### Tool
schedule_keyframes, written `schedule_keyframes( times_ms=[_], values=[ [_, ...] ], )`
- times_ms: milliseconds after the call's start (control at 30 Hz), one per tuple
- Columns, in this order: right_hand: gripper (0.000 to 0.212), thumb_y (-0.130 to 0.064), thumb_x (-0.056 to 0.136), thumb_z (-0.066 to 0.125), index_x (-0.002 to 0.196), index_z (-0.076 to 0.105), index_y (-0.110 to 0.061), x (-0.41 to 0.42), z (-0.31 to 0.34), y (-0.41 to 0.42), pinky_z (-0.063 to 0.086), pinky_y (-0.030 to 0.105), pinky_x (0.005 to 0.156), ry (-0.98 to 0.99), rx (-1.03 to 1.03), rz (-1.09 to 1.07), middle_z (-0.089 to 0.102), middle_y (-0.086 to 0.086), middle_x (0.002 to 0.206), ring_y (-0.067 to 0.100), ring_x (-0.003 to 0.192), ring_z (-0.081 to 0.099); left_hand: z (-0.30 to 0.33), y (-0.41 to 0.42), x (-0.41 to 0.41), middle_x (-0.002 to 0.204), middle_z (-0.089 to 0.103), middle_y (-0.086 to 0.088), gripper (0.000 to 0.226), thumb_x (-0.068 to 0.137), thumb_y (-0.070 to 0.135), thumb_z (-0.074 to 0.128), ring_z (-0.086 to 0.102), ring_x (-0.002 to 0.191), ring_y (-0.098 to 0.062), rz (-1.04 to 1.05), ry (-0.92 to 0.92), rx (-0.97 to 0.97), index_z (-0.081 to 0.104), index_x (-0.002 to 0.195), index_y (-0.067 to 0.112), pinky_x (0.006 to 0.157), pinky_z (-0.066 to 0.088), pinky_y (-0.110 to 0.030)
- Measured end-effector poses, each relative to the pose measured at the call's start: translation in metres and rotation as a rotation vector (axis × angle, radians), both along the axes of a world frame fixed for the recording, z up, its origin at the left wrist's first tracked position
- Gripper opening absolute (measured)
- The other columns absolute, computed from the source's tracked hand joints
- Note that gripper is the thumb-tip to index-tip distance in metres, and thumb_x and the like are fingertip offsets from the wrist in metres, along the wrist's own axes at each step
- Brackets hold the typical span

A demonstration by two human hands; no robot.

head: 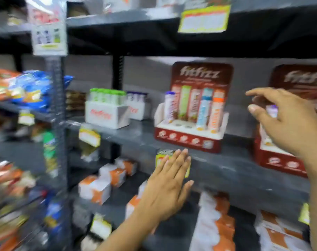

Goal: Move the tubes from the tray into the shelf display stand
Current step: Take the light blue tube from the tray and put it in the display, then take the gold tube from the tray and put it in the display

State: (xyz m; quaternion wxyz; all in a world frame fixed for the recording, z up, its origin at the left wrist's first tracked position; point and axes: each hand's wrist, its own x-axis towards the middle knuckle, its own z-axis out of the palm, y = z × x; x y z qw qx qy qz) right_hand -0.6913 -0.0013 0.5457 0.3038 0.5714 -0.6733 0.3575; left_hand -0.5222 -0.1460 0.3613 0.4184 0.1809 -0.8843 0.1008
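Note:
A red display stand (188, 140) marked fitfizz sits on the grey shelf (226, 169); a purple-capped tube (169, 105), a blue tube (204, 113) and an orange tube (215, 115) stand in it. To its left a white tray (107, 115) holds several green-capped tubes (107, 96), with a second white tray (138, 109) of purple-capped tubes behind. A second red stand (277, 156) is at the right. My right hand (284, 120) hovers in front of it, fingers spread, empty. My left hand (168, 185) is flat and open against the shelf edge below the first stand.
Snack bags (27, 87) fill a wire rack at the left. Orange-and-white boxes (103, 183) lie on the lower shelf, more packs (217, 223) at the lower right. Yellow price tags (89, 136) hang from shelf edges. The frame is motion-blurred.

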Motion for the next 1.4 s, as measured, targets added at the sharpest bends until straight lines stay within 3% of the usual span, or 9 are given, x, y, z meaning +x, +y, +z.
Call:
schedule_keyframes(
  times_ms=[100, 267, 400, 567, 733, 867, 1033, 1167, 1400],
  values=[
    [0.025, -0.020, 0.087, 0.062, 0.111, 0.068, -0.018, 0.081, -0.060, -0.059, 0.042, 0.030, 0.083, -0.068, 0.094, 0.284, 0.071, 0.008, 0.105, 0.028, 0.095, 0.065, -0.051, -0.021, 0.104, 0.152, 0.029, -0.011, 0.054, 0.096, 0.035, 0.040, 0.022, 0.141, -0.023, 0.177, -0.112, 0.078, 0.039, 0.141, 0.006, 0.113, 0.019, -0.043],
    [0.020, -0.022, 0.087, 0.064, 0.106, 0.070, -0.022, 0.225, -0.189, -0.150, 0.052, 0.036, 0.080, -0.134, 0.506, 0.626, 0.074, 0.003, 0.098, 0.026, 0.091, 0.067, -0.157, 0.003, 0.284, 0.145, 0.041, -0.012, 0.046, 0.095, 0.028, 0.040, 0.032, 0.137, -0.023, 0.532, -0.251, 0.296, 0.048, 0.134, 0.004, 0.110, 0.022, -0.049],
    [0.021, -0.030, 0.088, 0.058, 0.107, 0.067, -0.026, 0.337, -0.289, -0.171, 0.053, 0.037, 0.082, -0.027, 0.913, 0.791, 0.074, 0.001, 0.101, 0.026, 0.098, 0.066, -0.223, 0.069, 0.399, 0.141, 0.047, -0.012, 0.043, 0.095, 0.026, 0.038, 0.041, 0.132, -0.024, 0.762, -0.276, 0.491, 0.053, 0.129, 0.005, 0.108, 0.026, -0.049],
    [0.031, -0.029, 0.086, 0.050, 0.112, 0.066, -0.028, 0.441, -0.389, -0.155, 0.049, 0.036, 0.088, 0.133, 1.221, 0.895, 0.070, 0.003, 0.116, 0.028, 0.111, 0.063, -0.286, 0.135, 0.494, 0.138, 0.051, -0.013, 0.048, 0.095, 0.028, 0.033, 0.041, 0.131, -0.024, 0.977, -0.350, 0.712, 0.049, 0.133, 0.006, 0.110, 0.024, -0.047],
    [0.030, -0.024, 0.089, 0.050, 0.114, 0.065, -0.021, 0.507, -0.472, -0.122, 0.049, 0.040, 0.089, 0.267, 1.444, 0.969, 0.065, 0.012, 0.123, 0.034, 0.112, 0.060, -0.322, 0.160, 0.532, 0.128, 0.058, -0.018, 0.046, 0.096, 0.026, 0.031, 0.050, 0.121, -0.031, 1.056, -0.303, 0.874, 0.057, 0.123, 0.001, 0.108, 0.028, -0.042],
    [0.030, -0.015, 0.088, 0.046, 0.114, 0.061, -0.013, 0.533, -0.524, -0.109, 0.048, 0.038, 0.078, 0.308, 1.524, 0.967, 0.065, 0.015, 0.119, 0.036, 0.105, 0.062, -0.345, 0.175, 0.541, 0.118, 0.064, -0.019, 0.048, 0.094, 0.032, 0.033, 0.056, 0.113, -0.032, 1.063, -0.267, 0.975, 0.063, 0.112, 0.000, 0.104, 0.036, -0.041],
    [0.031, -0.013, 0.088, 0.048, 0.119, 0.053, -0.010, 0.552, -0.570, -0.119, 0.045, 0.037, 0.074, 0.324, 1.589, 0.959, 0.062, 0.018, 0.121, 0.037, 0.106, 0.061, -0.359, 0.181, 0.548, 0.126, 0.058, -0.017, 0.047, 0.085, 0.031, 0.039, 0.051, 0.119, -0.031, 1.040, -0.168, 1.082, 0.062, 0.115, 0.002, 0.104, 0.037, -0.039],
    [0.044, -0.010, 0.089, 0.046, 0.133, 0.045, -0.009, 0.566, -0.596, -0.126, 0.049, 0.043, 0.087, 0.299, 1.613, 0.929, 0.052, 0.020, 0.129, 0.041, 0.112, 0.056, -0.361, 0.180, 0.551, 0.125, 0.059, -0.017, 0.046, 0.084, 0.028, 0.039, 0.051, 0.118, -0.030, 1.013, -0.137, 1.058, 0.061, 0.114, 0.001, 0.102, 0.039, -0.041],
    [0.043, -0.015, 0.092, 0.047, 0.133, 0.041, -0.003, 0.584, -0.629, -0.122, 0.046, 0.042, 0.095, 0.328, 1.740, 0.911, 0.040, 0.022, 0.133, 0.042, 0.113, 0.054, -0.365, 0.179, 0.551, 0.119, 0.062, -0.015, 0.044, 0.083, 0.027, 0.040, 0.054, 0.111, -0.029, 1.036, -0.126, 1.040, 0.062, 0.111, 0.002, 0.098, 0.041, -0.039]
  ],
)
